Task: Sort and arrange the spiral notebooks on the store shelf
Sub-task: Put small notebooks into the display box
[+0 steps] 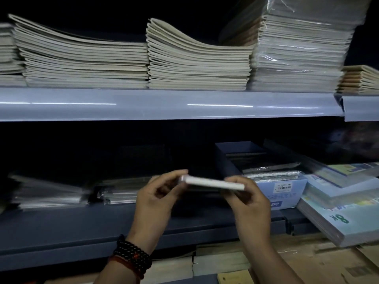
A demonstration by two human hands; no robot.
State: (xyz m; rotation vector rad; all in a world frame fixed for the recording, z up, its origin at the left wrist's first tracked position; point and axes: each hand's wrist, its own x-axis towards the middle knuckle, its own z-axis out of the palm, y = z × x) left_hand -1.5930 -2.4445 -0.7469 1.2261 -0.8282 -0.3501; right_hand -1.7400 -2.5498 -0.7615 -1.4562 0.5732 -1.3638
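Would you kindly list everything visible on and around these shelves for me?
Book stacks: five, grey-beige, upper shelf; one plastic-wrapped.
Wrapped packs: several, dark, lower shelf left.
Box: one, blue, lower shelf back.
Spiral notebook: one, pale blue, lower shelf right.
Pads: stack, light blue, far right.
Cardboard: brown, bottom right.
Held notebook: one, white, between both hands.
Bracelets: dark beads, left wrist.
Left hand: pinches held notebook's left end.
Right hand: pinches its right end.

Up top, grey soft-cover exercise books (pixel 82 64) lie in sagging stacks beside a plastic-wrapped bundle (pixel 297 54), while pale blue 8K pads (pixel 336 224) overhang cardboard boxes (pixel 328 263) lower right.
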